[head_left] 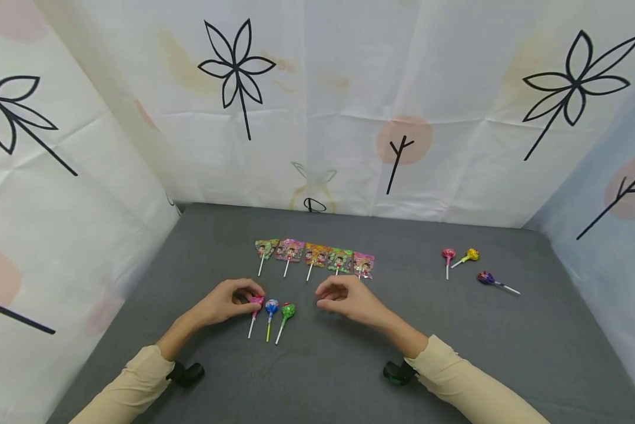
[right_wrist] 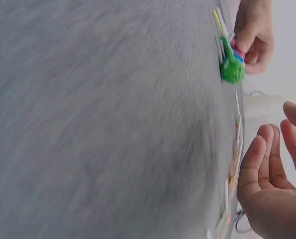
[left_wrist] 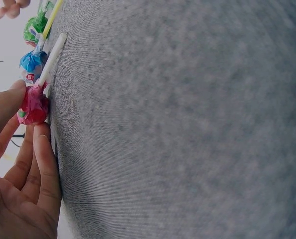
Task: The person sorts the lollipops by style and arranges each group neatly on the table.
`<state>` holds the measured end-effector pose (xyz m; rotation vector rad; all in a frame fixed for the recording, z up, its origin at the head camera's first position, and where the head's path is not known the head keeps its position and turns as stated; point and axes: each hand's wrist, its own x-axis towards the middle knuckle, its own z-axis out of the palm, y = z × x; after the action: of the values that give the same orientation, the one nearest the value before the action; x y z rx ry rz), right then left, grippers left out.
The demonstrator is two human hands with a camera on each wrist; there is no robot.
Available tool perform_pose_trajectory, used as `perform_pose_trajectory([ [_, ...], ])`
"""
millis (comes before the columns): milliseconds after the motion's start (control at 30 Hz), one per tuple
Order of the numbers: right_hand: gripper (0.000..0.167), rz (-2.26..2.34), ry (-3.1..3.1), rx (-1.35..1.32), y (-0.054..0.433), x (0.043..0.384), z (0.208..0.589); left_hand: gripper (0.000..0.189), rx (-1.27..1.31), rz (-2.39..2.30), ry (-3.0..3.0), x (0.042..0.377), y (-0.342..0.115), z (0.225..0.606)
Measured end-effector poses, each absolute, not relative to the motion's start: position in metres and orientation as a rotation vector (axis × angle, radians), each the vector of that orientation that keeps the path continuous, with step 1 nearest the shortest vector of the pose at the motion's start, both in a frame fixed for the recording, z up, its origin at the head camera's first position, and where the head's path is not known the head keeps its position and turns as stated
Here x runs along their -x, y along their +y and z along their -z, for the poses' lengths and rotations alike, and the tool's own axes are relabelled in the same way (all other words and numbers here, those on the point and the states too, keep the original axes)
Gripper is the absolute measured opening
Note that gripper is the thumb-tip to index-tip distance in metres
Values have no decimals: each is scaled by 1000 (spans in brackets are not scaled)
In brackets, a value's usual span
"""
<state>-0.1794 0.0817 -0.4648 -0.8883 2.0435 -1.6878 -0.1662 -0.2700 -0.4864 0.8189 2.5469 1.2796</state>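
My left hand (head_left: 226, 303) pinches the wrapped head of a pink lollipop (head_left: 255, 305) between thumb and fingers, its white stick pointing toward me. Close by on the right lie a blue lollipop (head_left: 272, 307) with a yellow stick and a green lollipop (head_left: 288, 311) with a white stick, all three roughly side by side. In the left wrist view the pink head (left_wrist: 34, 107) sits between the thumb and fingertips at the table surface. Right of the green lollipop hovers my right hand (head_left: 351, 300), fingers loosely bent and holding nothing.
Beyond the hands, several flat-packed lollipops (head_left: 315, 255) stand in a row on the grey table (head_left: 317, 377). To the right lie a red lollipop (head_left: 448, 254), a yellow one (head_left: 472, 254) and a purple one (head_left: 485, 277). Patterned white cloth (head_left: 338, 88) hangs behind and at the sides.
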Motion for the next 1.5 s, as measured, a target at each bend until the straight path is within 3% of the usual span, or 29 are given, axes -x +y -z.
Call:
perform_pose_trajectory([
  [467, 22, 1672, 2123, 830, 146, 176, 467, 16, -843, -1275, 2569, 166, -272, 489],
  [1000, 29, 1664, 2210, 591, 231, 159, 462, 18, -757, -1237, 2564, 167, -272, 490],
  [1500, 27, 1621, 2587, 513, 313, 159, 458, 18, -788, -1258, 2544, 168, -273, 489],
])
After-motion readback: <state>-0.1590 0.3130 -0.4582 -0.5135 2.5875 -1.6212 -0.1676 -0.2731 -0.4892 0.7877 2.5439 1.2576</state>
